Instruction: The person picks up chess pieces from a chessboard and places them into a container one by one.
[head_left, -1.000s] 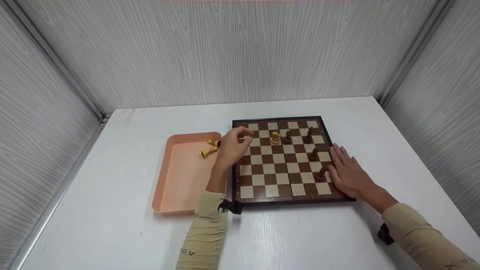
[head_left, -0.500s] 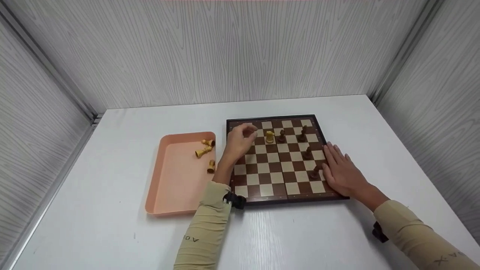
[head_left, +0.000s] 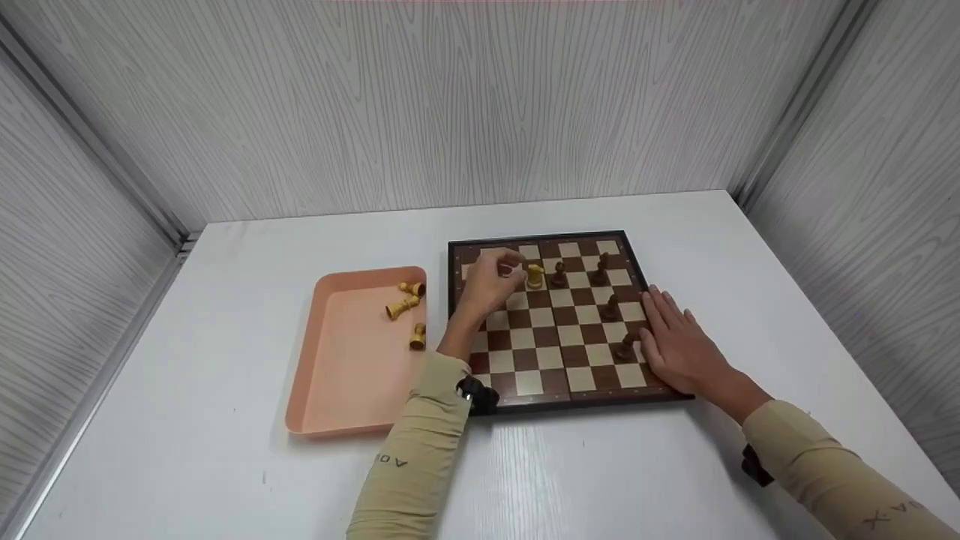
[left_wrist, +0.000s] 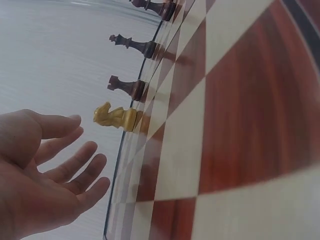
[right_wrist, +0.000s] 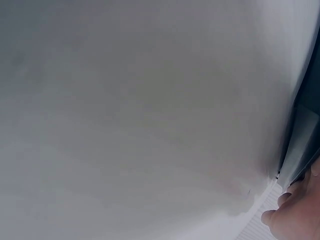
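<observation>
My left hand [head_left: 489, 285] hovers over the left part of the chessboard [head_left: 532, 338], just left of a yellow knight [head_left: 534, 277]. In the left wrist view its fingers [left_wrist: 75, 162] are loosely bent and hold nothing, with a gap to the upright knight [left_wrist: 116, 117]. Beside the knight stands a dark rook [left_wrist: 126, 88], then a dark king [left_wrist: 134, 45] and another dark piece cut off by the frame's top. My right hand [head_left: 684, 346] lies flat with fingers extended along the board's right edge, close to a dark chess piece [head_left: 625, 347].
An orange tray [head_left: 300, 375] stands left of the board, with three yellow chess pieces [head_left: 403, 307] lying on their sides in it. Further dark pieces [head_left: 610, 308] stand on the board's right half. Grey panels [head_left: 465, 105] enclose the white table [head_left: 247, 315] behind and at the sides.
My left hand has moved rightward over the board, nearer the yellow knight. The tray's third yellow piece has come into sight. The right hand stays at the board's edge. The head view has shifted slightly.
</observation>
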